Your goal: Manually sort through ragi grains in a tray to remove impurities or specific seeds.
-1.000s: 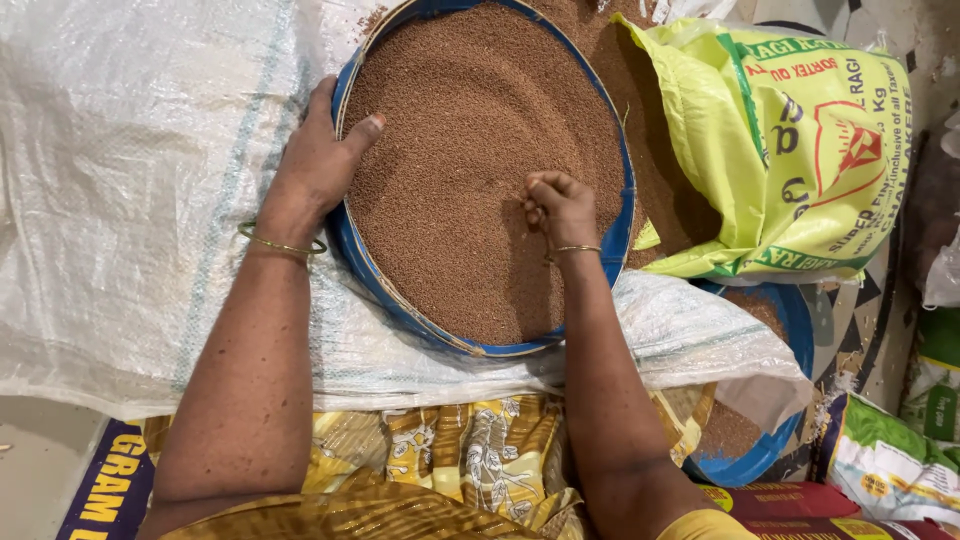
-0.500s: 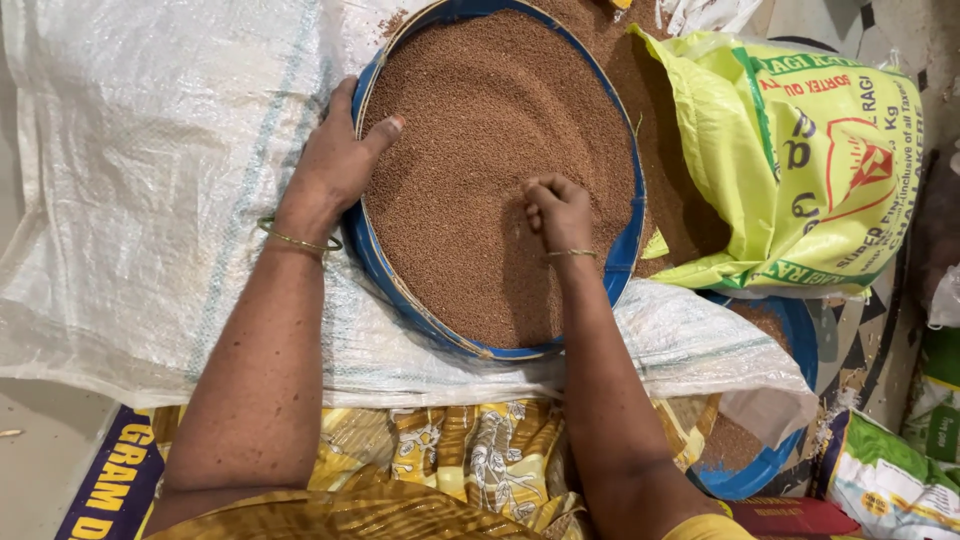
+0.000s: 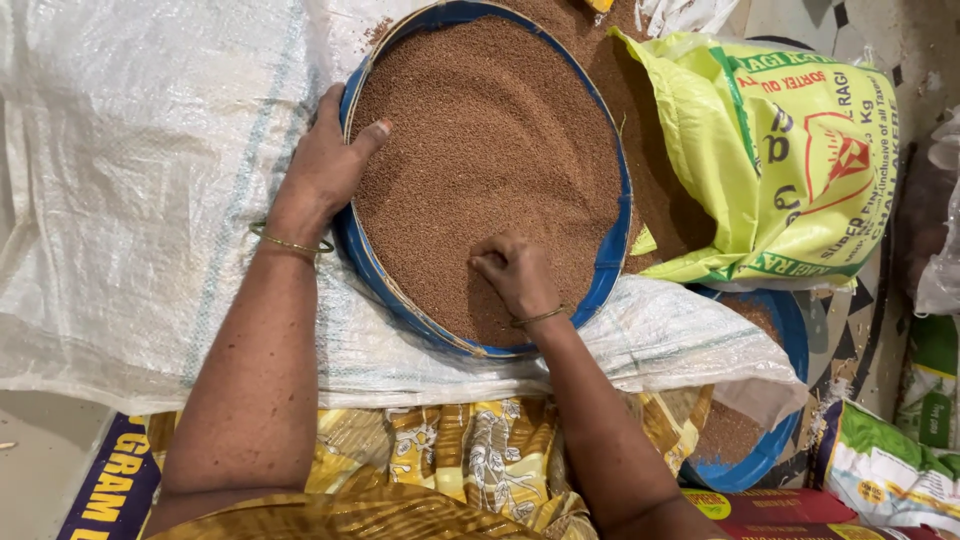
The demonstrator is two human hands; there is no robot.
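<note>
Head view: left hand (image 3: 325,165) keeps gripping the blue sieve rim (image 3: 610,255), thumb inside; right hand (image 3: 515,275), fingertips pinched together, is sliding nearer across the reddish-brown grain (image 3: 490,130), picking through it.

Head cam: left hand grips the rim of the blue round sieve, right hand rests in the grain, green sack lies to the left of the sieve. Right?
Not quite. The head view shows the green sack lying to the right of the sieve, not the left. The rest holds: left hand grips the rim, right hand rests in the grain.
</note>
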